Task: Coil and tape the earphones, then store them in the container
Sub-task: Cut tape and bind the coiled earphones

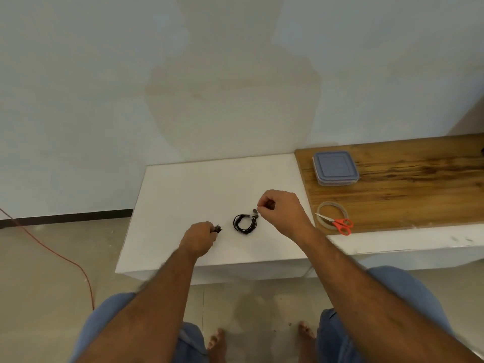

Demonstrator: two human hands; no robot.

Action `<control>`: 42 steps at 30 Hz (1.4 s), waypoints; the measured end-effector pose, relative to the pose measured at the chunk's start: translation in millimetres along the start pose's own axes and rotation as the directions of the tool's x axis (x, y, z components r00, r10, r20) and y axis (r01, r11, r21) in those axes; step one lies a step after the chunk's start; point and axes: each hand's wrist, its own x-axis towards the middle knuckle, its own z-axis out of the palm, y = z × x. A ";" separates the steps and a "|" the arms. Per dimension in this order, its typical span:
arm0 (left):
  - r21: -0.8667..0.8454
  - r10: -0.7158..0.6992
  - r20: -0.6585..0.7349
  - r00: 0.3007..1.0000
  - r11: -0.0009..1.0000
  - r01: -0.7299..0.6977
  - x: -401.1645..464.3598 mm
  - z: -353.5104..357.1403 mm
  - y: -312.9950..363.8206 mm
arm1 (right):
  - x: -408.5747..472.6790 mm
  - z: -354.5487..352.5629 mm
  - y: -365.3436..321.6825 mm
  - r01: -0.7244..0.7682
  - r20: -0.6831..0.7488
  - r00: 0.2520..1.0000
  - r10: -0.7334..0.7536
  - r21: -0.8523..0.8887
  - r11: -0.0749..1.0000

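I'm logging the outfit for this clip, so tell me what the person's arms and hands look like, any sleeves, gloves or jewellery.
Both forearms are bare as far up as the picture shows, with no sleeve in view. The left hand and right hand are bare too: no gloves, and no watch, ring or bracelet that I can make out. Lower down, blue denim covers the legs, and the feet are bare.

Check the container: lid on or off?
On. The blue lid sits flat over the clear container on the wooden board, with no gap showing; whether it is snapped tight, cannot tell.
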 end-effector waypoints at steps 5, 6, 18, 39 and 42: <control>-0.233 0.160 0.204 0.966 0.966 -0.111 -22.5 -45.6 40.3 | -4.0 -15.5 -31.5 0.009 -0.178 0.984 0.022 0.170 0.985; -0.292 0.198 0.231 0.953 0.948 -0.127 -29.4 -54.6 52.7 | -4.6 -18.8 -37.4 0.015 -0.239 0.970 0.038 0.217 0.976; -0.703 0.552 0.220 0.805 0.661 -0.262 -109.7 -147.9 165.8 | -31.4 -62.1 -80.8 0.170 -0.578 0.816 -0.003 0.235 0.957; 0.063 0.591 -0.447 0.671 0.769 -0.636 -168.2 -195.9 196.9 | -37.3 -108.2 -154.9 0.296 -0.742 0.668 -0.050 0.204 0.933; 0.045 0.578 -0.440 0.687 0.779 -0.626 -169.8 -203.7 200.2 | -36.7 -114.5 -157.0 0.299 -0.698 0.713 -0.059 0.227 0.927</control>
